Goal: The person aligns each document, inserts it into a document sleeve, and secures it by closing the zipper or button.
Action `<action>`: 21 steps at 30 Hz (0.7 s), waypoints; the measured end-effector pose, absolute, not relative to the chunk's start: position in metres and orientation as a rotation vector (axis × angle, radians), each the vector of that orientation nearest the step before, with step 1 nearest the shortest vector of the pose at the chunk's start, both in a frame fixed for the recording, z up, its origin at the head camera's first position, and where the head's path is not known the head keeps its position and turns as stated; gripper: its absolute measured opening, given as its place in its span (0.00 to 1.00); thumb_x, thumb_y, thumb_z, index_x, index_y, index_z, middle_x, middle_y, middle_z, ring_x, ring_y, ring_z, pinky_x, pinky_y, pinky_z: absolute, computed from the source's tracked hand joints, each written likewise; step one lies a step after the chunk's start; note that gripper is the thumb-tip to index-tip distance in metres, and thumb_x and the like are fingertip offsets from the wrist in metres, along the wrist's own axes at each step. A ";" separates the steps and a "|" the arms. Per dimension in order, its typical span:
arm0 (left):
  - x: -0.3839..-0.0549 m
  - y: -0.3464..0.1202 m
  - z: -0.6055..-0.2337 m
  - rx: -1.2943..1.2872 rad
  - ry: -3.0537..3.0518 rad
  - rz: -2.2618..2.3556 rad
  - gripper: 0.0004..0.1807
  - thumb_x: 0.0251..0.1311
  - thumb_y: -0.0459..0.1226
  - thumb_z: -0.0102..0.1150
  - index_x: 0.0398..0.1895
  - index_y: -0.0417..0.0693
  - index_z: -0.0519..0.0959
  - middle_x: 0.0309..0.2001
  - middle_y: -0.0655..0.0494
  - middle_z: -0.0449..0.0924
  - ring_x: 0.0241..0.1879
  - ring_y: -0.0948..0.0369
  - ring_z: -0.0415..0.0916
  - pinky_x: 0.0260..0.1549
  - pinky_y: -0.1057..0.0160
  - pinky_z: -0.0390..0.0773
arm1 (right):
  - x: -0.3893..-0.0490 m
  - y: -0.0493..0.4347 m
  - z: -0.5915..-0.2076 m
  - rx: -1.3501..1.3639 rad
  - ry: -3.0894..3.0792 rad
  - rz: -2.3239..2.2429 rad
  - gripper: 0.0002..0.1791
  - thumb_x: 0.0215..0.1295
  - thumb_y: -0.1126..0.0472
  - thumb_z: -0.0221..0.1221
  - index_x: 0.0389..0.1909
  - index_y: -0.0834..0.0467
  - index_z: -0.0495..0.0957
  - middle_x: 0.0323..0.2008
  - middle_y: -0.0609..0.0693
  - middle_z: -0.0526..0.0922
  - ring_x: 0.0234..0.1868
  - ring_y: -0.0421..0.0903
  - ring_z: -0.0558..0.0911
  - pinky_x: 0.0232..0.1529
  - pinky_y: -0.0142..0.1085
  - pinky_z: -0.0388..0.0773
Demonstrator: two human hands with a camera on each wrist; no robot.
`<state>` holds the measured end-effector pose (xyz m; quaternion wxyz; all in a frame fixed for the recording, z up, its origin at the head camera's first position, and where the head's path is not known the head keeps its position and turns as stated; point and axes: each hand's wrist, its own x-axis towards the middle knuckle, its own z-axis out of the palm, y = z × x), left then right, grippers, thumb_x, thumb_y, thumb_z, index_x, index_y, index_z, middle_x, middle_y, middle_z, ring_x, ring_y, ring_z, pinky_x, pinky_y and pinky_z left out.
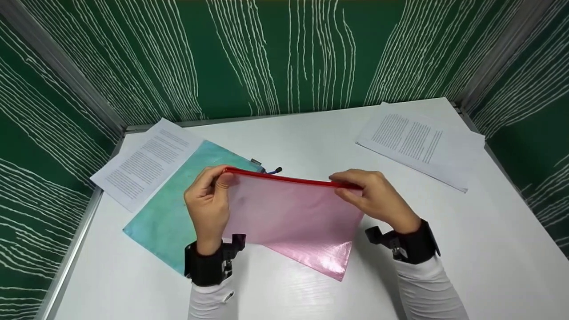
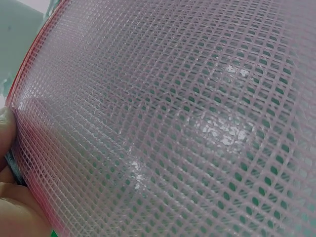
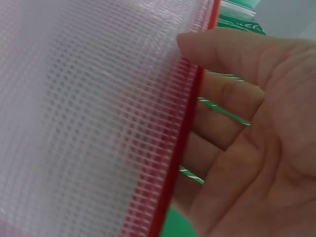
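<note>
Head view shows a pink mesh pouch (image 1: 289,209) stretched between the two hands over the middle of the worktop (image 1: 293,133), its red edge (image 1: 284,178) on the far side and one corner pointing near and right. The left hand (image 1: 208,202) pinches the left end of that edge, thumb on the near face. The right hand (image 1: 378,195) grips the right end, its thumb on the near face and its fingers behind, as the right wrist view confirms. Whether the pouch's lowest corner touches the worktop cannot be told.

On the left, partly behind the pouch, lies a teal folder (image 1: 164,213) with a dark pull (image 1: 274,170) at its far right corner. Printed sheets (image 1: 146,164) lie beside it, far left; more papers (image 1: 413,138) lie far right, well apart from both hands.

The step in hand appears to be handling the pouch along its red edge, perhaps to work the opening; whether that edge is parted is unclear. The next move seems to call for one hand to keep the edge steady while the other eases the two faces apart, without creasing the soft mesh.
</note>
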<state>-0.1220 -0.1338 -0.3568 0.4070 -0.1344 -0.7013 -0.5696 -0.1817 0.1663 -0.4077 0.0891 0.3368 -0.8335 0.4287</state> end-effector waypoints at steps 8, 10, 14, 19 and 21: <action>-0.124 -0.134 -0.358 -0.387 -1.749 -1.481 0.07 0.50 0.18 0.57 0.33 0.27 0.80 0.28 0.41 0.79 0.25 0.51 0.76 0.29 0.67 0.77 | -0.177 0.163 -0.403 1.012 -2.554 1.335 0.11 0.57 0.68 0.61 0.39 0.52 0.83 0.31 0.44 0.84 0.31 0.40 0.81 0.35 0.25 0.76; -0.124 -0.134 -0.358 -0.392 -1.748 -1.500 0.07 0.50 0.18 0.56 0.33 0.26 0.79 0.28 0.40 0.79 0.26 0.49 0.76 0.30 0.66 0.78 | -0.174 0.162 -0.398 1.010 -2.563 1.343 0.11 0.56 0.70 0.61 0.39 0.55 0.83 0.31 0.47 0.85 0.31 0.43 0.82 0.36 0.26 0.76; -0.125 -0.135 -0.358 -0.380 -1.773 -1.510 0.07 0.52 0.19 0.56 0.35 0.27 0.79 0.30 0.41 0.80 0.28 0.47 0.75 0.32 0.67 0.78 | -0.166 0.158 -0.382 1.022 -2.563 1.373 0.10 0.55 0.72 0.60 0.38 0.61 0.83 0.30 0.52 0.85 0.31 0.47 0.83 0.36 0.26 0.77; -0.124 -0.135 -0.357 -0.352 -1.836 -1.506 0.11 0.54 0.21 0.55 0.41 0.31 0.79 0.35 0.42 0.79 0.33 0.51 0.74 0.38 0.67 0.76 | -0.165 0.160 -0.380 1.049 -2.540 1.445 0.10 0.56 0.73 0.59 0.38 0.63 0.82 0.31 0.54 0.85 0.32 0.47 0.84 0.36 0.30 0.79; -0.124 -0.135 -0.357 -0.333 -1.858 -1.503 0.13 0.55 0.23 0.55 0.45 0.32 0.78 0.37 0.43 0.79 0.36 0.54 0.74 0.41 0.65 0.75 | -0.166 0.163 -0.384 1.029 -2.540 1.484 0.10 0.56 0.74 0.59 0.38 0.63 0.82 0.31 0.54 0.85 0.32 0.47 0.84 0.36 0.31 0.79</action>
